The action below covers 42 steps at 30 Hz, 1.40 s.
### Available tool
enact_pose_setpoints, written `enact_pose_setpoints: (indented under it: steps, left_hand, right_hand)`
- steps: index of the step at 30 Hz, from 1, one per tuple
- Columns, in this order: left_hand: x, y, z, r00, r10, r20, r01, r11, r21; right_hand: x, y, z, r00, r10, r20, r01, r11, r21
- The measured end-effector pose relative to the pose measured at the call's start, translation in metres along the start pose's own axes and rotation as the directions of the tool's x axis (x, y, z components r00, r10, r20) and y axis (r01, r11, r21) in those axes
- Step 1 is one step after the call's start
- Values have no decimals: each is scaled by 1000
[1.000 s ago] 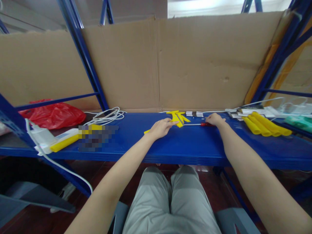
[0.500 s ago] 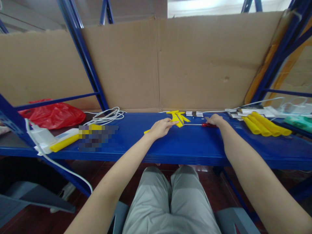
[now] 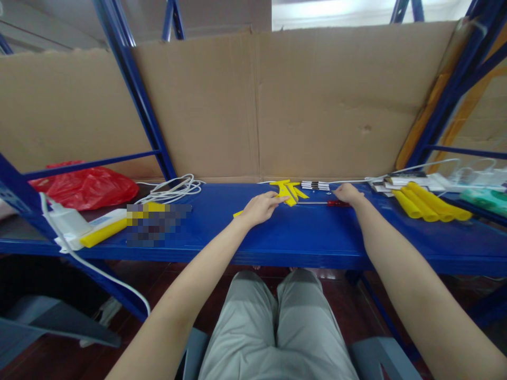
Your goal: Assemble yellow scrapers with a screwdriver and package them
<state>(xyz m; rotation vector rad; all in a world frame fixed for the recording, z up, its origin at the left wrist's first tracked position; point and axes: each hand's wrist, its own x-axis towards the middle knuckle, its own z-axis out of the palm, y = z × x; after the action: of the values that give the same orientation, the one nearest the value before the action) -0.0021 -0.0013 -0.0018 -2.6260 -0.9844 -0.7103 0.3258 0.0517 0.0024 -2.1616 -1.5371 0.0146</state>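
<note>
Left hand: The person's left hand (image 3: 259, 209) is grasping a yellow plastic part (image 3: 292, 201), its fingers bending over it right of the table's middle, nearer the far edge.
Right hand: The person's right hand (image 3: 348, 194) is gripping the red handle of a screwdriver (image 3: 335, 203), with the fingers curling around it.
Screwdriver: It is lying almost level across the table (image 3: 309, 237), its thin metal shaft pointing left, the tip reaching the yellow part; whether it is seated in a screw is too small to tell.
Behind the hands: More yellow pieces (image 3: 282, 183) are spreading toward the far edge, and a black-and-white stack (image 3: 315, 186) is sitting just right of them.
Toward the right end: Yellow tubes (image 3: 431, 203) are lying side by side, with thin white boxes (image 3: 407, 180) resting behind them.
Toward the left end: A white cable (image 3: 178, 187) is coiling near the far edge, and a red plastic bag (image 3: 87, 184) is slumping farther left.
Backdrop: A cardboard sheet (image 3: 198, 105) is standing along the far edge.
</note>
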Motion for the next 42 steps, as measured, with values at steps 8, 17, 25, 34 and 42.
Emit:
enact_pose_setpoints:
  steps: [8,17,25,34,42]
  left_hand:
    - [1,-2,-1,1000,4,-17,-4,1000,-21]
    - [2,-5,0,997,-3,-72,-1,998,-64]
    - [5,-17,-2,969,-79,-232,9,957,-290]
    - [10,-13,-15,818,-573,-55,135,284,-949]
    - [5,4,-27,782,-324,532,451,-294,-843]
  right_hand:
    - [-21,-26,-19,999,-2,-52,7,996,84]
    - [-27,-34,-19,988,-139,-68,149,975,164]
    - [-24,-37,-14,981,-166,-101,187,950,251]
    - [-22,-44,-7,964,-224,-143,265,853,450]
    - [-37,-71,0,938,-332,-99,300,636,711]
